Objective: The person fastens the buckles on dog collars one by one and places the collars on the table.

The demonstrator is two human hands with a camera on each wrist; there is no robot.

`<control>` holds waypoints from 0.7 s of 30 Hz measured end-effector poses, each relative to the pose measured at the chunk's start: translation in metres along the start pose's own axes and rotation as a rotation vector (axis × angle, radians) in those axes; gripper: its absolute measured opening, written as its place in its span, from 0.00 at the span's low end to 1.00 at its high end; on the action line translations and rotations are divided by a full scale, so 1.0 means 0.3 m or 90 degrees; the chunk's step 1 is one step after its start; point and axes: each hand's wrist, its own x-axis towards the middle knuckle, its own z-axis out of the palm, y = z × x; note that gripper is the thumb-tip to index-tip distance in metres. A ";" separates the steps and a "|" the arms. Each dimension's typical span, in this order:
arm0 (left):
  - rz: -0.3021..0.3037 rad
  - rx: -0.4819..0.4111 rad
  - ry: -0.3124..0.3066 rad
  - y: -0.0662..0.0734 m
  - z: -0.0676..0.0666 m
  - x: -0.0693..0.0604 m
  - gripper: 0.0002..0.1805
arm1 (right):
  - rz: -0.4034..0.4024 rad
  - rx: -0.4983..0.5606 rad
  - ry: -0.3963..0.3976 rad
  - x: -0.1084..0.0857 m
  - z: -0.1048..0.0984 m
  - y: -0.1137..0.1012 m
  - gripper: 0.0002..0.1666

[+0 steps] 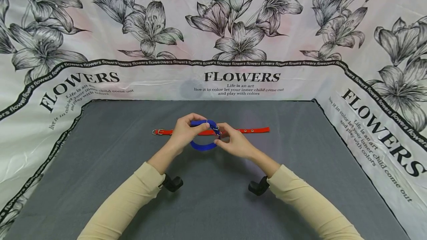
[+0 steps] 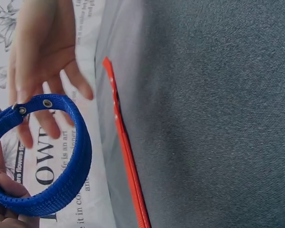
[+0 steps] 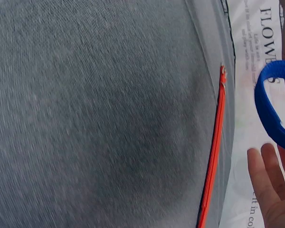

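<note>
A blue collar (image 1: 204, 146) with metal eyelets and a metal buckle is closed into a loop, raised above the table. My left hand (image 1: 183, 130) grips the loop by its left part; in the left wrist view its curled fingers (image 2: 9, 183) hold the band. On the buckle side is my right hand (image 1: 237, 143), its fingers extended and spread close to the band. The right wrist view also shows straight fingers (image 3: 259, 173) below the loop; whether they touch it I cannot tell. Behind both hands a red collar (image 1: 255, 130) lies stretched out flat, its middle partly hidden.
Grey cloth covers the table (image 1: 213, 203). A white curtain (image 1: 160, 80) printed with flowers and lettering stands along the back and both sides. Dark wrist-worn devices (image 1: 173, 183) sit below the sleeves.
</note>
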 end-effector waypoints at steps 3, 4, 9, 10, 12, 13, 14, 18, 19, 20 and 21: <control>0.001 -0.029 0.001 -0.001 -0.005 0.004 0.16 | -0.001 -0.002 -0.002 -0.003 0.011 0.003 0.21; 0.001 -0.034 0.000 -0.001 -0.007 0.005 0.17 | 0.000 -0.005 0.009 -0.004 0.013 0.003 0.20; 0.003 -0.062 -0.008 -0.004 -0.020 0.009 0.17 | 0.003 0.011 0.085 -0.002 0.020 0.000 0.17; 0.004 -0.067 -0.010 -0.006 -0.023 0.010 0.17 | 0.003 0.016 0.101 -0.001 0.020 -0.001 0.16; 0.005 -0.071 -0.010 -0.006 -0.030 0.010 0.17 | 0.004 0.018 0.130 0.002 0.021 -0.002 0.16; 0.006 -0.067 -0.008 -0.007 -0.033 0.010 0.17 | 0.005 0.016 0.144 0.004 0.021 -0.003 0.15; 0.006 -0.063 -0.006 -0.007 -0.035 0.008 0.16 | 0.007 0.014 0.158 0.006 0.022 -0.003 0.15; 0.009 -0.011 0.011 -0.007 -0.047 0.001 0.15 | 0.014 0.004 0.200 0.014 0.024 -0.006 0.13; 0.009 0.008 0.015 -0.010 -0.050 0.000 0.14 | 0.015 0.003 0.205 0.016 0.025 -0.007 0.12; 0.009 0.029 0.021 -0.012 -0.052 -0.002 0.14 | 0.013 0.000 0.210 0.017 0.026 -0.008 0.12; 0.010 0.053 0.026 -0.016 -0.056 -0.004 0.14 | 0.010 -0.003 0.214 0.019 0.027 -0.010 0.11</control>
